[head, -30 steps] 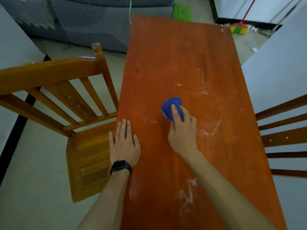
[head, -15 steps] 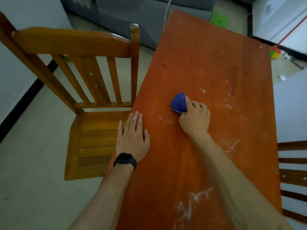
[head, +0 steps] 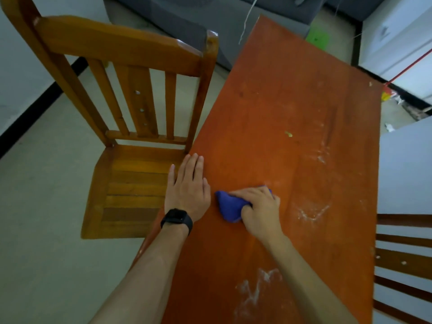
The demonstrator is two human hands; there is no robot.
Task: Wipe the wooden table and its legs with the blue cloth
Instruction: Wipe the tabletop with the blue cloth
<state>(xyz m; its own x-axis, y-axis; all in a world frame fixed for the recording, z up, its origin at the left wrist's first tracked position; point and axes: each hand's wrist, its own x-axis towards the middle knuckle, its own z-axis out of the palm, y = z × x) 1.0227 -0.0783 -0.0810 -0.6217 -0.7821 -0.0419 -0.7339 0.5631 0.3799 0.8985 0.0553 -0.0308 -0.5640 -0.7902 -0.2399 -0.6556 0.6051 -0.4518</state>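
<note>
Your right grip (head: pixel 259 211) was curled over the bunched blue cloth (head: pixel 230 208), fingers draped across its top and thumb tucked against its near side, pressing it down on the reddish wooden desk (head: pixel 280 94). The cloth sat on the desk's left half, just beside your left grip (head: pixel 188 192) with a narrow strip of bare wood between them.

Your left grip held nothing. It lay palm down on the desk's left edge, fingers straight and close together, its outer side hanging over toward the chair. A black watch (head: pixel 177 218) circled that wrist.

White dusty smears marked the wood in 2 places: 1 patch (head: pixel 311 211) just right of your right grip, another (head: pixel 254 291) nearer you, beside your right forearm. A small yellow crumb (head: pixel 288 134) lay farther up the desk, well apart from the cloth.

A slatted wooden chair (head: pixel 112 43) stood at the desk's left side, its seat just beside the edge. The dark slats of a 2nd chair (head: pixel 404 260) showed at the right. Beyond the far end sat a grey sofa (head: pixel 210 17), a green object (head: pixel 318 38) on the floor and a red handle (head: pixel 411 66).
</note>
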